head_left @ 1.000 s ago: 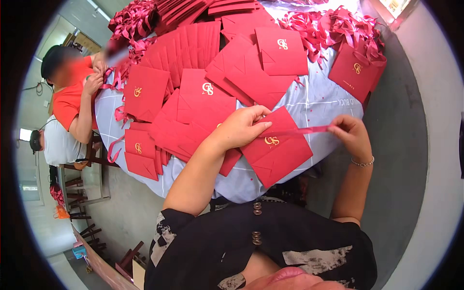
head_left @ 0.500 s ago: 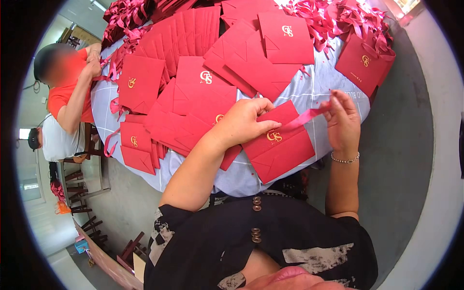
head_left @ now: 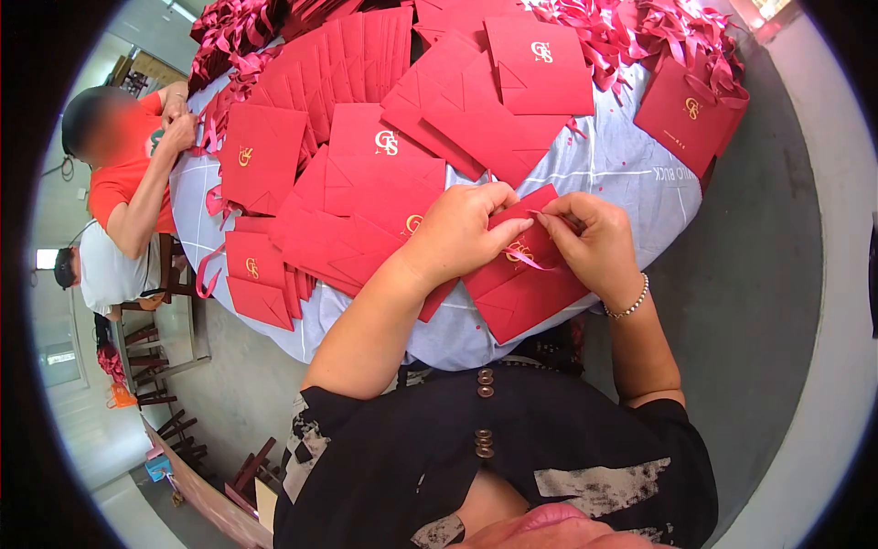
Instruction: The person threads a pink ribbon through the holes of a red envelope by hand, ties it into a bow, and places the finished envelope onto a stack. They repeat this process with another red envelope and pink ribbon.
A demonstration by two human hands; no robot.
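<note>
A flat red paper bag (head_left: 535, 297) with a gold logo lies in front of me at the table's near edge. My left hand (head_left: 471, 229) is closed on its upper edge, thumb on the front face. A small metallic tip (head_left: 489, 176) shows beside those fingers; what it belongs to is hidden. My right hand (head_left: 593, 240) pinches at the bag's top edge, fingertips close to my left thumb. A pink ribbon (head_left: 529, 260) hangs over the logo, and a bit of it shows at the right fingertips.
Stacked red bags (head_left: 375, 188) cover the patterned tablecloth (head_left: 640, 201) to the left and ahead. Bundles of pink ribbon (head_left: 631, 41) lie at the far side. A ribboned bag (head_left: 686, 114) sits at the right edge. A person in orange (head_left: 133, 169) works at the left.
My right hand has moved left and down from the stretched ribbon to the bag's top edge. The ribbon now droops across the logo. My left hand stays on the bag.
</note>
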